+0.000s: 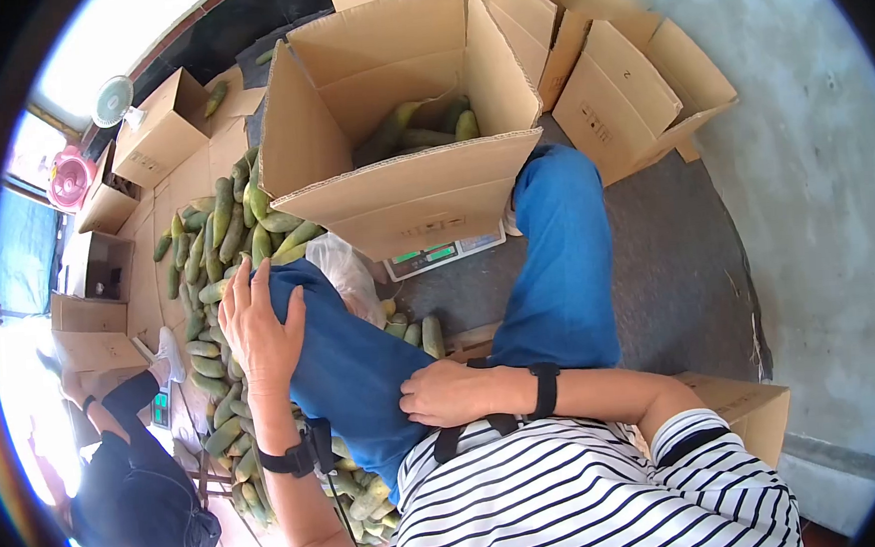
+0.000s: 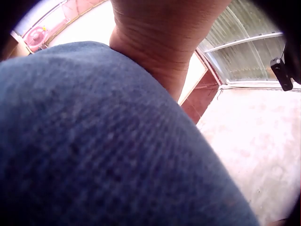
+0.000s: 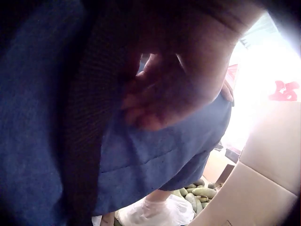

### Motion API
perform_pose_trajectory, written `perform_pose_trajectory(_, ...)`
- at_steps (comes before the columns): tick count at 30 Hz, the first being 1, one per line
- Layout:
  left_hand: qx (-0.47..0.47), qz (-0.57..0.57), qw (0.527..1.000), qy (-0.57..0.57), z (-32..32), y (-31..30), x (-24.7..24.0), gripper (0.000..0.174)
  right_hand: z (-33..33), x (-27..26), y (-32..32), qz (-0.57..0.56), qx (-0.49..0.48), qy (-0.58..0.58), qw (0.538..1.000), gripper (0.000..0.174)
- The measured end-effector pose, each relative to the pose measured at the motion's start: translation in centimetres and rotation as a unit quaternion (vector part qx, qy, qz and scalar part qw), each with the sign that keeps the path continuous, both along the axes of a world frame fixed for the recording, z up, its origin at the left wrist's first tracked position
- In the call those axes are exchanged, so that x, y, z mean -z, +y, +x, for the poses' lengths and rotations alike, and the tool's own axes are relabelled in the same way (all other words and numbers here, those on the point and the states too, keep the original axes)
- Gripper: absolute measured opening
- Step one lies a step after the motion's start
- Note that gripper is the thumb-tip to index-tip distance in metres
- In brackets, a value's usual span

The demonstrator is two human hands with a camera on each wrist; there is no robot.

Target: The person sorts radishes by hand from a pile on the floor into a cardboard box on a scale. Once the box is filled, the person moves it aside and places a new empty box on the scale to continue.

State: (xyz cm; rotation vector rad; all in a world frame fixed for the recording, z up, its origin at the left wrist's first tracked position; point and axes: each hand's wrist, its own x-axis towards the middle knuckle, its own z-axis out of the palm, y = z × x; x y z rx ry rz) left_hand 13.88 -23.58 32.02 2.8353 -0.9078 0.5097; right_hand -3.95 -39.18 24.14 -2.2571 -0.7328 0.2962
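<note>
My left hand [image 1: 260, 324] rests on the left knee of the blue trousers [image 1: 338, 365], its fingers extended. In the left wrist view, part of that hand [image 2: 160, 37] shows above the blue cloth [image 2: 103, 136]; its fingers are hidden. My right hand [image 1: 445, 391] lies on the upper left thigh, fingers loosely bent, holding nothing visible. The right wrist view shows this hand [image 3: 174, 89] dark against the trousers [image 3: 150, 165]. Ahead, an open carton [image 1: 403, 200] with several green gourds [image 1: 424, 137] inside stands on a scale [image 1: 446, 254].
A pile of green gourds [image 1: 224, 221] lies left of the legs. A plastic bag [image 1: 343, 279] is by the left knee. Other cartons [image 1: 608, 113] stand at the right. Another person [image 1: 136, 503] is at the lower left, near a pink fan [image 1: 71, 180].
</note>
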Motion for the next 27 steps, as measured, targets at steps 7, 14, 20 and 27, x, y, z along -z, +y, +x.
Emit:
perform_pose_trajectory(7,-0.007,0.01,1.0,0.009,0.1,-0.2,-0.2,0.051,-0.9,-3.8,-3.2,0.126,0.021,0.071,0.989,0.017)
perform_pose_trajectory(14,-0.011,0.014,1.0,0.011,0.1,-0.7,-0.3,0.051,-1.1,-10.6,-6.3,0.304,-0.008,0.073,0.95,0.015)
perform_pose_trajectory(20,-0.009,0.008,1.0,0.016,0.5,-0.9,0.2,0.051,-2.6,-19.4,-8.0,0.591,-0.15,0.151,0.778,0.014)
perform_pose_trajectory(27,-0.012,-0.002,1.0,0.019,0.5,-1.1,0.2,0.051,-1.9,-20.0,-8.6,0.575,-0.043,0.02,0.817,0.009)
